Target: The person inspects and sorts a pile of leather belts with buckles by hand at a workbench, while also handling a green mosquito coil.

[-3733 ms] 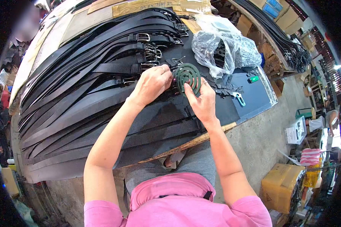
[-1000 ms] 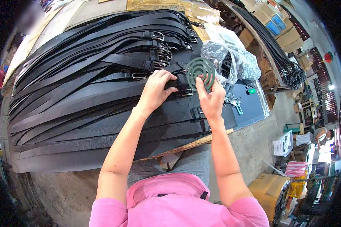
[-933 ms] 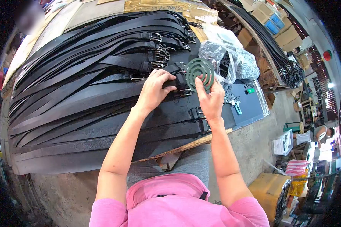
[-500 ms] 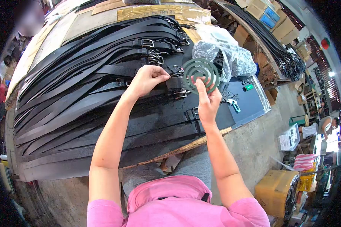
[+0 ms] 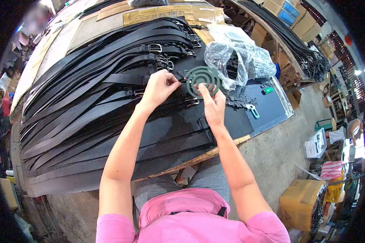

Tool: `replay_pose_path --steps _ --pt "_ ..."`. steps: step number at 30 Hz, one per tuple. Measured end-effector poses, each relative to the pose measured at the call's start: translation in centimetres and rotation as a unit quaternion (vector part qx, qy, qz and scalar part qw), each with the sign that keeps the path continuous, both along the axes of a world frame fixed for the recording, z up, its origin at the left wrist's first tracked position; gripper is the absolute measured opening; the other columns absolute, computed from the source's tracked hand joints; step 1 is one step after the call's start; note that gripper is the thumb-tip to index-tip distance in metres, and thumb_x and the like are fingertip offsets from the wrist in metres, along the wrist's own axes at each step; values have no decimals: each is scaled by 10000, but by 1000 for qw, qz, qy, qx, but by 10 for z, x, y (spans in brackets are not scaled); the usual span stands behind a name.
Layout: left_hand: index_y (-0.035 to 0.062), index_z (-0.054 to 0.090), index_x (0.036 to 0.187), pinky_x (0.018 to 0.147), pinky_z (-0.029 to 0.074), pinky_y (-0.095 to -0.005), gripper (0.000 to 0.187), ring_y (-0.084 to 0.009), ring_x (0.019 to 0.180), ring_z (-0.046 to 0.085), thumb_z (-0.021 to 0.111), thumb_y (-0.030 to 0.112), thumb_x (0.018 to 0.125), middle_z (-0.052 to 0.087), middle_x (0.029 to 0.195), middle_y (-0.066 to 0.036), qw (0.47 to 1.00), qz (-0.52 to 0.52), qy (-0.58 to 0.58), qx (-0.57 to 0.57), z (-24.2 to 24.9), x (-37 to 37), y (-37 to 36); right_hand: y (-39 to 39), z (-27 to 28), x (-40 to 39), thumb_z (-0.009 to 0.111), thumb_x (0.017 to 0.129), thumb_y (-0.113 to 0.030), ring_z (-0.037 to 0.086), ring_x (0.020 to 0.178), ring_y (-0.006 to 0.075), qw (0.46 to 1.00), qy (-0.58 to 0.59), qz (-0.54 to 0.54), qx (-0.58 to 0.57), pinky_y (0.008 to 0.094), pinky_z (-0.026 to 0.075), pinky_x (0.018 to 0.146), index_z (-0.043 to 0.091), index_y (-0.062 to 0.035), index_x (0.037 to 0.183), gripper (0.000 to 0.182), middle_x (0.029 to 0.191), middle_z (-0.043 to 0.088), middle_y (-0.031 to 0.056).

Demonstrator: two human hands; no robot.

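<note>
A dark green mosquito coil [image 5: 194, 76] is pinched between the thumb and fingers of my right hand [image 5: 214, 107], its flat spiral held up above the belt ends. To its left, my left hand [image 5: 160, 90] is closed, thumb against forefinger, close to a belt's buckle end; what it grips is too small or hidden to tell. Black belts [image 5: 85, 105] lie in a long layered pile on the table under both hands. Metal buckles [image 5: 155, 48] gather at the pile's right end, and part of the buckle end behind the coil is hidden.
Clear plastic bags [image 5: 247, 60] sit right of the coil. Small black scraps, a turquoise-handled cutter [image 5: 253, 111] and a green item [image 5: 267, 90] lie near the table's right edge. More belts [image 5: 288, 40] hang over another table. A carton [image 5: 302, 204] stands on the floor; a person is at far right.
My right hand and the coil have moved slightly left, closer to my left hand. The left hand remains pinched near the buckles, and the camera view has shifted a little.
</note>
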State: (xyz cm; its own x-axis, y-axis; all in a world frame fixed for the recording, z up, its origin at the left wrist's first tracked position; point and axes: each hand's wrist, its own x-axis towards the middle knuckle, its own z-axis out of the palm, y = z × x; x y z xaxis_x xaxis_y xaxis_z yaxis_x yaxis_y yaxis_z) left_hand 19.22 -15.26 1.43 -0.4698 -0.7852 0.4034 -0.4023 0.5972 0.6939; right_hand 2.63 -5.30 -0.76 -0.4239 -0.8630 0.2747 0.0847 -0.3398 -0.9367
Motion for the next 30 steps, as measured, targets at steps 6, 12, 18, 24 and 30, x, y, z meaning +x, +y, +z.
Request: replay_pose_path --steps 6,12,18,24,30 --pt "-44 670 889 655 513 -282 131 -138 705 659 694 83 874 681 788 -101 997 10 62 55 2 8 15 5 10 5 666 909 -131 640 781 159 981 184 -38 39 305 495 734 677 11 958 150 877 700 99" --pt "-57 643 852 639 513 -299 107 -168 683 661 684 40 866 663 754 -119 991 14 114 63 -1 10 22 1 11 3 684 917 -159 568 760 45 970 236 -35 39 238 471 687 688 12 955 175 843 688 14" --pt "-56 638 858 647 515 -294 108 -160 695 663 683 41 868 664 765 -121 991 14 116 66 -5 10 20 1 14 5 667 888 -133 633 786 215 965 257 -29 32 331 494 722 686 9 938 152 877 684 113" --pt "-36 642 932 698 519 -271 172 -130 784 661 729 96 863 679 859 -71 988 -13 103 112 -3 15 22 5 19 4 656 902 -117 642 777 179 976 214 -28 28 316 496 712 680 18 928 140 878 684 105" --pt "43 685 986 795 517 -342 345 -219 907 620 849 174 712 599 1040 -100 999 -33 35 4 0 5 32 7 13 -13 641 950 -96 570 790 43 996 81 -47 -8 228 466 692 662 10 997 118 897 673 5"
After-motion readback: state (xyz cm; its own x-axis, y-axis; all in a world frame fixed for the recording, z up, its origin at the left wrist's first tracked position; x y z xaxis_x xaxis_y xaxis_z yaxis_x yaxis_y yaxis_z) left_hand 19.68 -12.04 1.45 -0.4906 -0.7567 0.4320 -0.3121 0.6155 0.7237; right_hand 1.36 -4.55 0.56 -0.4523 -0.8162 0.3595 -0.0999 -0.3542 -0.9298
